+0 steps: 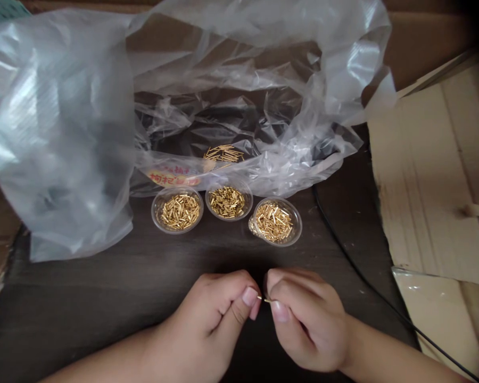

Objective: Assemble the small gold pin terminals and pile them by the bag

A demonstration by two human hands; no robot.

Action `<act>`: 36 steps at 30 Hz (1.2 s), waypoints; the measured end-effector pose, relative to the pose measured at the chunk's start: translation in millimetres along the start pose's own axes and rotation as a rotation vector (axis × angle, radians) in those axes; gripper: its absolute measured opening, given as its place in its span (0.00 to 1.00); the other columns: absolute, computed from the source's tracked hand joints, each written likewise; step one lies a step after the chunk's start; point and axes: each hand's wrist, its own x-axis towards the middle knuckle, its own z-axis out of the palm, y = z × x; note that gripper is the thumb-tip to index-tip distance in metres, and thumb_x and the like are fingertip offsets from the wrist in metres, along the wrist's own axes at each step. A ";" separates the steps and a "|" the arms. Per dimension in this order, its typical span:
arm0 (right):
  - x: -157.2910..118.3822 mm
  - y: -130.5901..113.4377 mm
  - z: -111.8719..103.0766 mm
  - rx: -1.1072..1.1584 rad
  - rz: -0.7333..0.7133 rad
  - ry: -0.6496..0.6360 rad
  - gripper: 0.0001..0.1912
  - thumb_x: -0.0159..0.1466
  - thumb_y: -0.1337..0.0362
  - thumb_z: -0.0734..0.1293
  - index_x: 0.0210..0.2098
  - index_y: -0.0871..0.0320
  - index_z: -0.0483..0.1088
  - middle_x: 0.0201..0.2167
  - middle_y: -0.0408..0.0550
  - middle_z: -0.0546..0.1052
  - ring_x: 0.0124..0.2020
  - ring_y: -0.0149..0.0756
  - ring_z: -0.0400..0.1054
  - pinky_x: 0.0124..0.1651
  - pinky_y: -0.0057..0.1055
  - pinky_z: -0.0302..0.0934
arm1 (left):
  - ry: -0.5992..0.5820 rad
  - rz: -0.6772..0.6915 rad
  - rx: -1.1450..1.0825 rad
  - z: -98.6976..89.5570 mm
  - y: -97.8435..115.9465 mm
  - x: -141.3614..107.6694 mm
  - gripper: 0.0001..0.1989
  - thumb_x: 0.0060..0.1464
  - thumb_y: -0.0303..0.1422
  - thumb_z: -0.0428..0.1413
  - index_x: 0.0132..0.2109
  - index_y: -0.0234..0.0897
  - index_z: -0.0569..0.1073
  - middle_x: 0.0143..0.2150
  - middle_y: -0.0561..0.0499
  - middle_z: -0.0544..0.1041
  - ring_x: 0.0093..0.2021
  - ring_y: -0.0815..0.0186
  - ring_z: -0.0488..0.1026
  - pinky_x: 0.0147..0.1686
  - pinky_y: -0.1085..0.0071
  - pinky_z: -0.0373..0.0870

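Note:
My left hand (211, 319) and my right hand (307, 319) meet low in the middle of the view. Their fingertips pinch a thin gold metal pin (266, 299) from either side, and most of it is hidden by my fingers. Beyond my hands stand several small clear plastic dishes, each filled with loose gold pins: one at left (155, 213), one in the middle (227, 183), and one at right (299, 226). A small heap of gold pins (223, 155) lies on clear plastic behind them.
A crumpled clear plastic bag (64, 138) with a red-and-yellow printed label (174, 178) spreads across the back and left of the dark wooden table (104, 287). Flattened cardboard (435, 159) lies at right, with a black cable (375, 282) running beside it.

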 end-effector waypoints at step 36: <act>6.1 4.2 -2.0 0.264 0.160 -0.125 0.14 0.70 0.69 0.55 0.28 0.56 0.61 0.20 0.38 0.62 0.21 0.27 0.58 0.25 0.27 0.52 | 0.030 -0.013 0.022 1.4 -0.6 -0.3 0.17 0.72 0.31 0.45 0.31 0.35 0.63 0.22 0.59 0.60 0.20 0.75 0.56 0.26 0.76 0.58</act>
